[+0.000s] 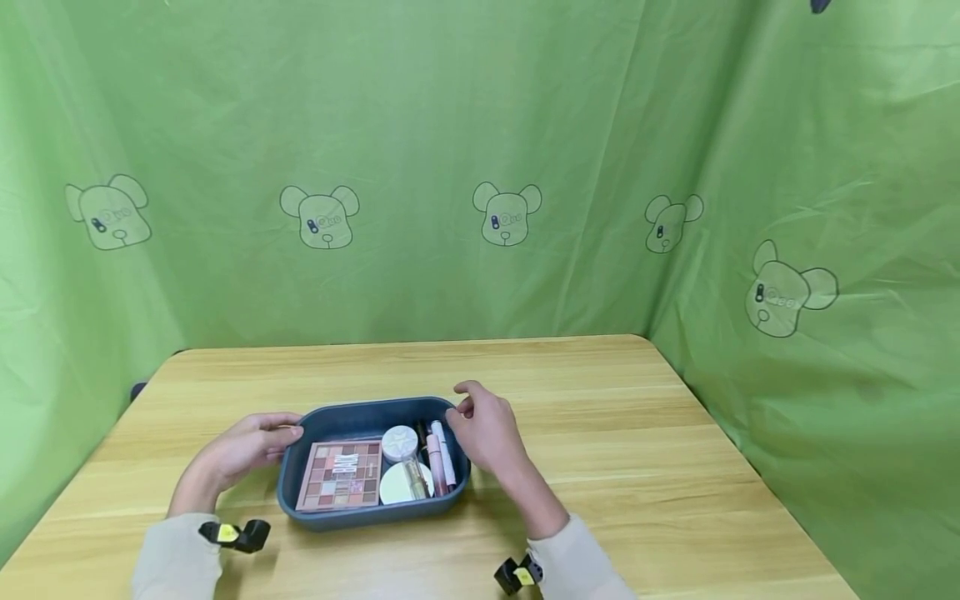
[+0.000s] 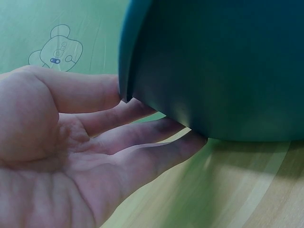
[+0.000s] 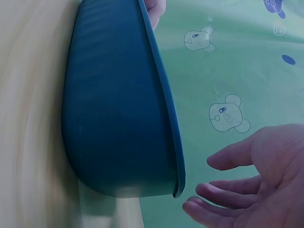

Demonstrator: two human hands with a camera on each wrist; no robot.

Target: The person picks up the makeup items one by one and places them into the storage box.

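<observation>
A dark blue oblong storage bin (image 1: 360, 520) with rounded corners stands on the wooden table. In it lie an eyeshadow palette (image 1: 358, 487), a white round jar (image 1: 399, 443), a round cream-coloured case (image 1: 393, 486) with a small clear tube (image 1: 414, 479) on top, and slim pink (image 1: 436, 467) and white tubes (image 1: 444, 454). My left hand (image 1: 243, 450) grips the bin's left end, thumb at the rim and fingers (image 2: 137, 156) against the wall underneath. My right hand (image 1: 489, 429) hovers by the right end; the right wrist view shows its fingers (image 3: 228, 194) spread and apart from the rim.
The wooden table (image 1: 637, 467) reaches out on both sides of the bin. Behind it and along its sides hangs a green curtain (image 1: 420, 275) printed with bear heads. Each wrist carries a small black camera (image 1: 251, 536).
</observation>
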